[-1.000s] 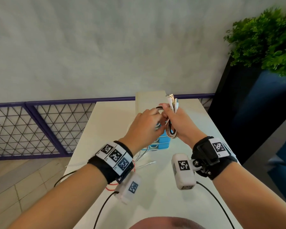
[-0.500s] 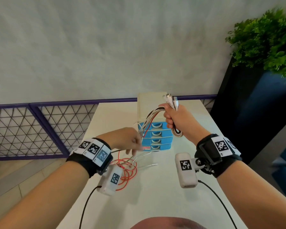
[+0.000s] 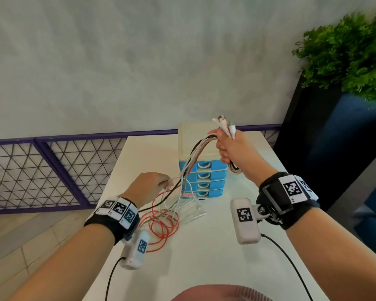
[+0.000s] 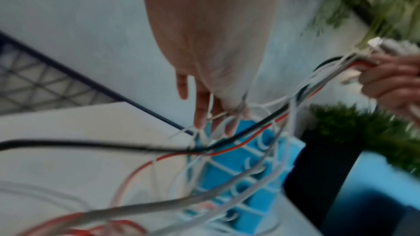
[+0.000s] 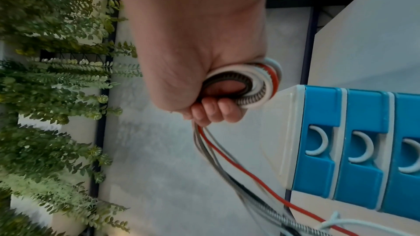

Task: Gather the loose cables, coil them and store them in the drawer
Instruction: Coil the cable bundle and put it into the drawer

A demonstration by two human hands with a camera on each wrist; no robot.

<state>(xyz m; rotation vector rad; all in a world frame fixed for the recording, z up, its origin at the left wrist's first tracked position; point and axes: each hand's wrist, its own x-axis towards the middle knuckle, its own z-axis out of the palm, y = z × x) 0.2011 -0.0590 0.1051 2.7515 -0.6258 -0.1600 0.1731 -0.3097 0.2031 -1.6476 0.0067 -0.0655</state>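
My right hand (image 3: 228,148) is raised above the blue drawer unit (image 3: 201,185) and grips a bundle of cables. White plugs (image 3: 224,126) stick out above the fist, and a small coil (image 5: 261,82) of white, red and black strands loops under it. From the fist the cables (image 3: 189,166) run down and left to my left hand (image 3: 150,187), which pinches thin white strands; in the left wrist view they pass between its fingers (image 4: 201,114). Loose red cable (image 3: 163,224) lies in loops on the white table (image 3: 204,257) under the left hand. All drawers look closed.
The drawer unit stands at the table's far middle, near a purple mesh railing (image 3: 41,174). A green plant (image 3: 352,57) in a dark planter (image 3: 302,148) stands off the table's right side. The table drops off to tiled floor on the left.
My left hand left the right hand and slid down and left along the cables, which now stretch between the hands. The right hand stayed raised with the bundle.
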